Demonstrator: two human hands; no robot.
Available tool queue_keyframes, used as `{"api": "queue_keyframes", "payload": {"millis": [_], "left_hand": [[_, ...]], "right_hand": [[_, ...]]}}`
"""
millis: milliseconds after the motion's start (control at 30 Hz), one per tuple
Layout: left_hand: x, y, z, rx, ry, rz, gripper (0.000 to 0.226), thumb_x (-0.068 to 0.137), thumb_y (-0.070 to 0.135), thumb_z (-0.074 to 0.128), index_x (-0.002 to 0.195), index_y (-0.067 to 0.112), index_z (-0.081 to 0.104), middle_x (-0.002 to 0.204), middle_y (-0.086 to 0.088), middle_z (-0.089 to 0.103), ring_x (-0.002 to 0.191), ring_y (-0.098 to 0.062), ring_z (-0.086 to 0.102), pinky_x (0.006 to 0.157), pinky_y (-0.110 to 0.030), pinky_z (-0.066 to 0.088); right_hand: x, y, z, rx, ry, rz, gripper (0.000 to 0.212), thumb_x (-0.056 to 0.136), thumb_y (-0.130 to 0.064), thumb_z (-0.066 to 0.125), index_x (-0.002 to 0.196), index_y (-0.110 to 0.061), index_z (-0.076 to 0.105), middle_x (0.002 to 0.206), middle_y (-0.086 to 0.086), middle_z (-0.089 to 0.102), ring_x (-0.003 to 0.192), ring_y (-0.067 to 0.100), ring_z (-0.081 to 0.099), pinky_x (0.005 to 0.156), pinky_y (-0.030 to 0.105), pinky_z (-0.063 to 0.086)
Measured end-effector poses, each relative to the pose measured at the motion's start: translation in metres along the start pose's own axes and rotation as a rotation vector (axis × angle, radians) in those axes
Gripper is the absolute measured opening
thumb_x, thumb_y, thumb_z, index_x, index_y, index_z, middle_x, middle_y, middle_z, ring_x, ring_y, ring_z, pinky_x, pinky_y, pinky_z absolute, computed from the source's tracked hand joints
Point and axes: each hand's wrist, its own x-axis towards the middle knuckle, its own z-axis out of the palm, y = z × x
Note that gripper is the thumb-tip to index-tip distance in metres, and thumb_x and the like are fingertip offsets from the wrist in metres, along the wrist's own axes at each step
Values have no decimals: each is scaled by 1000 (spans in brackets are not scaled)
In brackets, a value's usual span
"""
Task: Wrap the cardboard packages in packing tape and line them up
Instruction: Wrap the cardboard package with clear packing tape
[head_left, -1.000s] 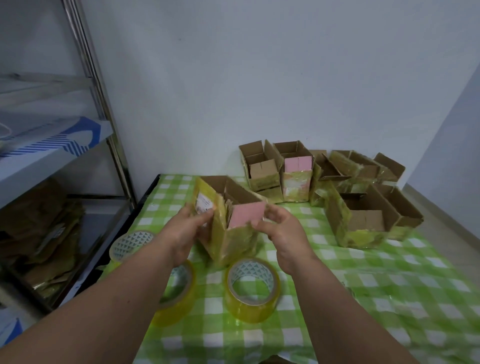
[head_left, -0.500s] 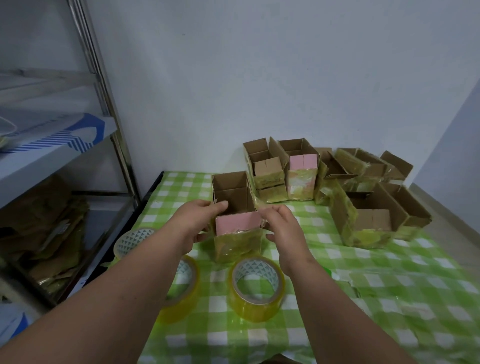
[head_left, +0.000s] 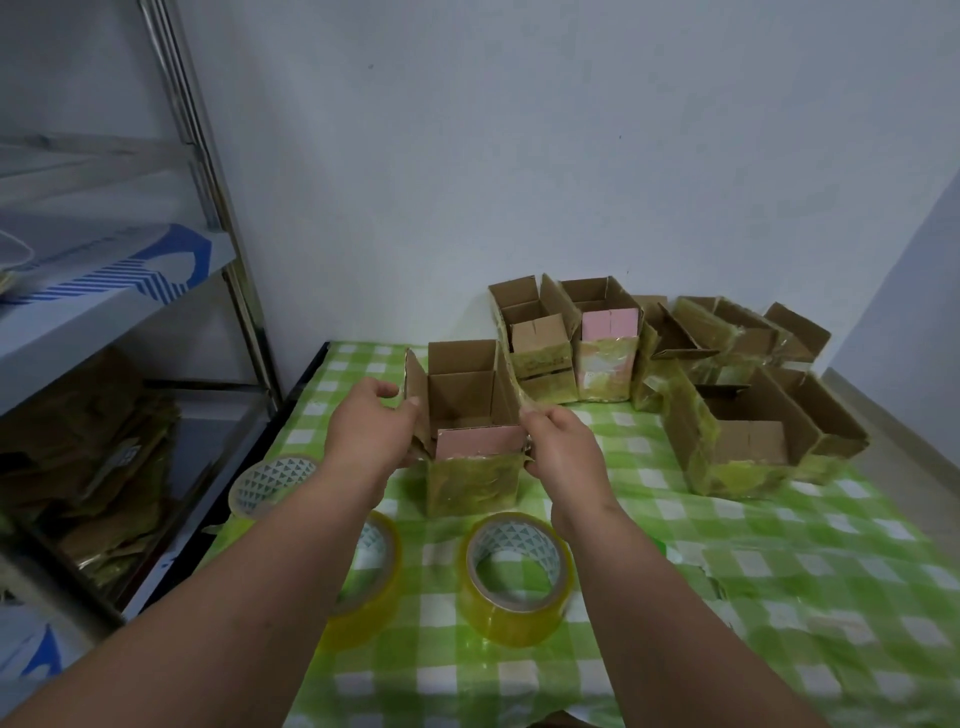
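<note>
Box (head_left: 474, 457), taped, upright between left hand (head_left: 371, 428) and right hand (head_left: 558, 449), both gripping its sides; lining-up step, needing placement beside row (head_left: 587, 343).

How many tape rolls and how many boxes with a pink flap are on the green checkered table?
Tape rolls: 3, one nearest the right arm, one partly under the left arm, one by the table's left edge.
Boxes with a pink flap: 2, one held, one in the back row.
Total: 5
</note>
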Motion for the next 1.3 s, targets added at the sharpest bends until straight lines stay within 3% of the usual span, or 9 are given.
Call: {"api": "queue_keyframes", "payload": {"millis": [233,400,600,733,867,967,1133,1233,1300], "left_hand": [[9,4,-7,85,50,194,32,97,22,52,85,52,52,75,-1,64,64,-23,67,64,-50,61],[22,7,-8,154,10,192,31,98,18,46,78,38,61,80,4,61,74,-26,64,75,-50,59],[39,17,-1,231,-121,242,12,89,34,60,101,38,59,97,10,62,90,-18,64,87,-44,55],[59,25,6,115,-217,180,48,86,51,64,127,29,57,129,5,58,111,-16,57,98,-41,50],[81,25,17,234,-339,211,86,74,30,83,147,29,38,137,9,49,107,-3,50,79,-17,42],[97,22,27,346,-302,234,87,75,20,83,149,28,36,147,4,46,122,-16,50,87,-25,41],[115,20,44,300,-162,274,86,84,16,75,151,38,26,146,-1,47,109,-17,55,80,-26,41],[118,13,53,134,-142,179,103,81,13,78,154,37,10,151,-9,39,127,-25,49,96,-33,42],[119,8,57,35,-121,87,103,79,13,80,154,33,12,148,-12,42,124,-29,52,105,-43,44]], "right_hand": [[4,-4,14,128,-125,-6,16,93,-40,60,108,-35,59,110,-13,63,102,4,58,84,29,48],[16,0,24,74,-172,-53,33,90,-11,68,110,-31,51,115,-10,66,105,6,63,82,21,50],[48,-5,34,-123,6,-193,15,95,-25,60,108,-34,58,110,-13,66,102,7,60,76,23,48],[72,-13,41,-161,53,-169,28,97,-26,56,125,-26,57,124,-6,64,112,15,59,95,38,51],[92,-13,44,-171,22,-139,45,98,-18,55,141,-27,45,130,-9,59,107,9,55,79,20,45],[100,-6,46,-177,47,-116,54,95,-15,58,145,-25,39,133,-7,54,106,9,56,85,25,47],[114,5,17,-361,521,-61,58,80,-16,69,132,-22,45,132,3,47,124,25,42,101,41,40],[123,12,-2,-384,458,92,77,83,-16,67,149,-22,28,149,9,37,134,31,37,106,44,36],[126,16,-2,-311,305,131,78,88,-14,62,154,-24,21,152,6,37,126,29,45,93,38,48]]}}
